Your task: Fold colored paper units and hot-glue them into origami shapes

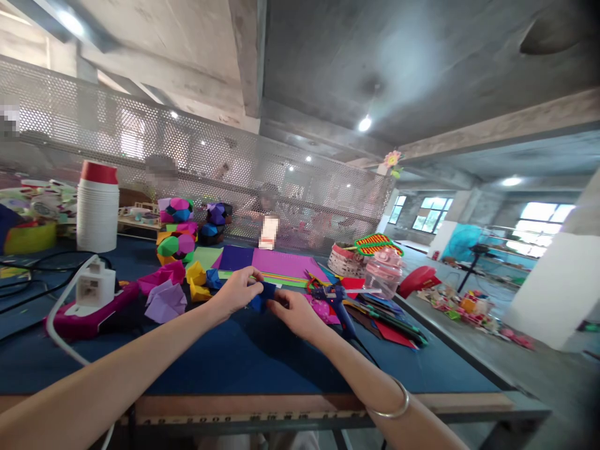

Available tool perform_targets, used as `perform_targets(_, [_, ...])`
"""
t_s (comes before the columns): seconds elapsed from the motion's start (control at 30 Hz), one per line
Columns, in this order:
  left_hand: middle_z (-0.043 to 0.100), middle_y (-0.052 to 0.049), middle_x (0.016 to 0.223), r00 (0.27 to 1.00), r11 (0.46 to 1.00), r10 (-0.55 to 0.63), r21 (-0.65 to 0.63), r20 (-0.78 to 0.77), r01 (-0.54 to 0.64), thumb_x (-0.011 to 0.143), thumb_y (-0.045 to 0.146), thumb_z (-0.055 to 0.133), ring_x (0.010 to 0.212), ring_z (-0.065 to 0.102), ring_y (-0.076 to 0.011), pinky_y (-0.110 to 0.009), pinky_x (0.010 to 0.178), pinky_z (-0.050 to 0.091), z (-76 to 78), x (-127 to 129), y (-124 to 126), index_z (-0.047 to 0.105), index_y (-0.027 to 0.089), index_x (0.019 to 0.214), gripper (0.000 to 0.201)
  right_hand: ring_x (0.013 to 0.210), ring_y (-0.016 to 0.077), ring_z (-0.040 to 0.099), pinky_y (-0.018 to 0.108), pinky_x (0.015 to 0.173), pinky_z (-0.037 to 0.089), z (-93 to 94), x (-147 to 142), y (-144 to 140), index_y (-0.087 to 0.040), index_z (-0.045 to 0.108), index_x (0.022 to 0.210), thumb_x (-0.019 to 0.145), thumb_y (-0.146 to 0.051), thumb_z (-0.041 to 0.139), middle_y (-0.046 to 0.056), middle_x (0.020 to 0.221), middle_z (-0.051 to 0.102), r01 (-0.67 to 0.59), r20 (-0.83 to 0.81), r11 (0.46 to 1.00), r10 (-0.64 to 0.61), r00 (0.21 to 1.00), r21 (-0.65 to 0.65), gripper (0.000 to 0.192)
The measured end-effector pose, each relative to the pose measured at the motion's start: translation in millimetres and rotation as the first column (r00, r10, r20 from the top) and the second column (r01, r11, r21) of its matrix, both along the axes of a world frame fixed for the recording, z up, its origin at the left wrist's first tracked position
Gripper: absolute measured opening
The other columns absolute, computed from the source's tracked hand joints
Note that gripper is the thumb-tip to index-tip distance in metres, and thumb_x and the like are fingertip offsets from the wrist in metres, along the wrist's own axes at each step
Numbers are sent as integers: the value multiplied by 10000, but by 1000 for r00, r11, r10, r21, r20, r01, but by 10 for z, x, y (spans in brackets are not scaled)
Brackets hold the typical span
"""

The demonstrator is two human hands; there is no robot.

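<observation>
Between my two hands is a small piece of folded dark blue paper (267, 291), held just above the blue table. My left hand (241, 290) pinches its upper left side between thumb and fingers. At its lower right, my right hand (296, 312) grips the edge with curled fingers. Part of the paper is hidden behind the fingers. Left of my hands lie folded paper pieces: a lilac one (165, 302), a yellow one (197, 281) and a blue one (214, 279). A blue glue gun (338, 303) lies close to my right hand.
Purple paper sheets (285, 264) lie behind my hands. Colourful paper balls (175, 240) and stacked white cups (97, 209) stand at the back left. A magenta power strip (84, 319) with cables is at left. A pink bottle (383, 274) and a basket (345, 259) stand right. Perforated screen (225, 169) behind.
</observation>
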State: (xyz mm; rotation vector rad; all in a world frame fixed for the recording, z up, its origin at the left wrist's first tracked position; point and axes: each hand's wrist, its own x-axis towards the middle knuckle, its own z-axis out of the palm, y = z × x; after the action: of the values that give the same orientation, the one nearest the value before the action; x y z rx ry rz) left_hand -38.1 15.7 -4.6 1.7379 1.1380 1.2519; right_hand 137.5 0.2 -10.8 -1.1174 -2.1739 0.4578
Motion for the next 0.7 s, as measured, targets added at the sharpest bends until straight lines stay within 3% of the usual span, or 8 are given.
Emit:
perform_targets(0.1, [441,90,483,999,1000,-12,10,-35,12,668,112,486,404,359,-58,-178,423,242,-13,2,12,490,170,826,169,618,122,493,218,542,332,-1,19,27,-170,582,750,851,-323,510,0,685,573,79,4,990,-80,997,117,196])
perform_targets(0.17, [481,80,518,998,999,-11,33,-58,13,641,72,484,439,409,-65,-176,445,278,-31,4,19,478,170,853,233,695,145,541,232,595,373,1,33,37,-172,609,833,839,-292,534,28,778,621,114,6,972,-118,993,205,141])
perform_targets(0.37, [634,-18,809,985,986,-138,85,-104,147,557,49,553,732,579,-142,-220,616,419,-86,26,16,520,141,997,451,831,182,574,284,734,428,-11,46,48,-177,622,902,834,-217,553,55,861,641,71,60,940,-97,994,335,105])
perform_targets(0.47, [653,-32,840,974,970,-161,156,-158,186,622,130,577,771,577,-157,-234,660,417,-76,30,12,613,145,917,298,830,182,574,297,756,436,-21,46,52,-179,620,922,837,-204,555,57,871,638,64,56,933,-90,994,353,110])
perform_targets(0.53, [627,-17,713,977,973,-112,181,-184,145,686,207,557,683,554,-150,-234,608,393,-71,26,22,631,146,781,136,839,183,573,303,766,438,-18,46,46,-181,615,933,838,-208,559,59,882,635,72,42,928,-94,995,365,114])
perform_targets(0.7, [540,20,569,984,986,-22,159,-174,50,697,266,571,594,507,-136,-223,548,360,-87,2,53,588,149,648,128,862,187,569,308,778,432,25,30,-6,-190,603,921,829,-247,586,52,877,626,106,-5,918,-113,994,381,109])
